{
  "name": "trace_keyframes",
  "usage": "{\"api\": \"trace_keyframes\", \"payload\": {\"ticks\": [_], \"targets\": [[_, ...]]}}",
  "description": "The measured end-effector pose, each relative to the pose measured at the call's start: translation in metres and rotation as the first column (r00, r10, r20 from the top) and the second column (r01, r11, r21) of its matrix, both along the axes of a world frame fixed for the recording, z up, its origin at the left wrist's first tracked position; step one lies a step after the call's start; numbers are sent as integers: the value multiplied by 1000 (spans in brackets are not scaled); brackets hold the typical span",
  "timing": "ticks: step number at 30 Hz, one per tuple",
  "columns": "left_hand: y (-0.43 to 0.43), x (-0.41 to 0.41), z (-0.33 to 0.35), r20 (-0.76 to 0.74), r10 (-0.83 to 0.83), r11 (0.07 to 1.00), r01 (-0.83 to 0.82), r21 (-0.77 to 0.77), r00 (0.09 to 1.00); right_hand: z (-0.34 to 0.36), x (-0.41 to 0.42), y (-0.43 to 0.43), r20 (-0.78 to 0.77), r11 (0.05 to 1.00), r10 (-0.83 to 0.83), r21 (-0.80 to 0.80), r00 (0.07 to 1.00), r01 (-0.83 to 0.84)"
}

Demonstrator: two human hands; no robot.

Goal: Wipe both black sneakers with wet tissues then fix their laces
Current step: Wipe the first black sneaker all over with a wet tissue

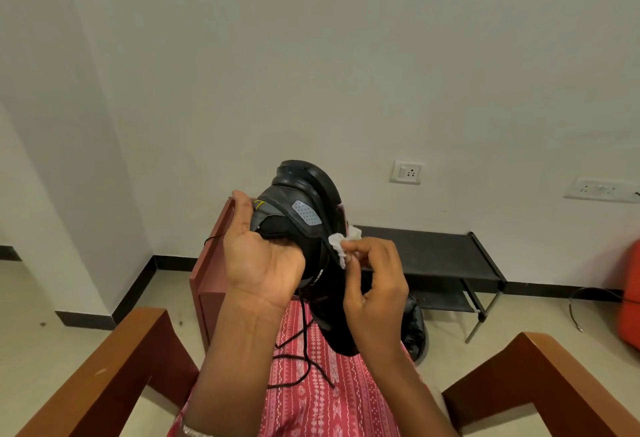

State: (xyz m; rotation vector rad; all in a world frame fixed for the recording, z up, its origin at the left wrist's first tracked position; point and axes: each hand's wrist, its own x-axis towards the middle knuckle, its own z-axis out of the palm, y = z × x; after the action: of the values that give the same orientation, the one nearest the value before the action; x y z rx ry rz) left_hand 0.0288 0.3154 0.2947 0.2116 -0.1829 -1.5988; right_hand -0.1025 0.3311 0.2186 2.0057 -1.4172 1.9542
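Sneaker [304,228] gripped by left hand [263,263]; right hand [374,277] pinches tissue [341,242] against its edge.

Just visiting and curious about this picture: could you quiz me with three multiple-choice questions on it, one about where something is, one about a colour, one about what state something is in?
1. Where is the black shoe rack?
A. On the person's lap
B. On the floor against the far wall
C. Hung beside the switch panel

2. What colour is the tissue pressed to the sneaker?
A. White
B. Blue
C. Yellow

3. In what state are the laces?
A. Tied in a neat bow
B. Removed from the shoe
C. Loose and dangling over the lap

Answers:
1. B, since it stands on the floor along the wall, behind the raised shoe.
2. A, since the wad pinched in the right hand is white against the black upper.
3. C, since dark strands hang untied below the shoe, which the left hand holds up.
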Motion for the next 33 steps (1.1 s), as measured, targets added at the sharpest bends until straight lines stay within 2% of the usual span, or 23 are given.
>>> {"api": "trace_keyframes", "payload": {"ticks": [3, 10, 16, 21, 24, 29, 33], "targets": [[0, -2, 0, 12, -7, 1000, 7, -7, 1000, 9, 1, -2, 1, 999, -31, 18, 1000, 30], [3, -10, -3, 52, -65, 996, 68, -55, 997, 68, 15, -13, 14, 992, 30, -126, 999, -28], [0, -4, -5, 47, -37, 999, 38, -28, 998, 28, 8, -6, -54, 998, 28, -60, 998, -32], [-4, 5, -5, 6, 15, 999, -15, -38, 1000, -5, -4, 0, -112, 997, -54, 40, 992, 59], [-5, 3, -6, 12, 9, 999, -8, -38, 1000, 10, 2, -2, -52, 996, -16, 90, 999, 20], [-3, 1, -5, 19, -32, 998, 33, -53, 999, 55, 16, -7, 8, 999, 38, 14, 999, -38], [1, -1, -1, 39, -20, 999, 22, -47, 999, 51, 17, -9, -40, 996, 80, -23, 996, -81]]}}
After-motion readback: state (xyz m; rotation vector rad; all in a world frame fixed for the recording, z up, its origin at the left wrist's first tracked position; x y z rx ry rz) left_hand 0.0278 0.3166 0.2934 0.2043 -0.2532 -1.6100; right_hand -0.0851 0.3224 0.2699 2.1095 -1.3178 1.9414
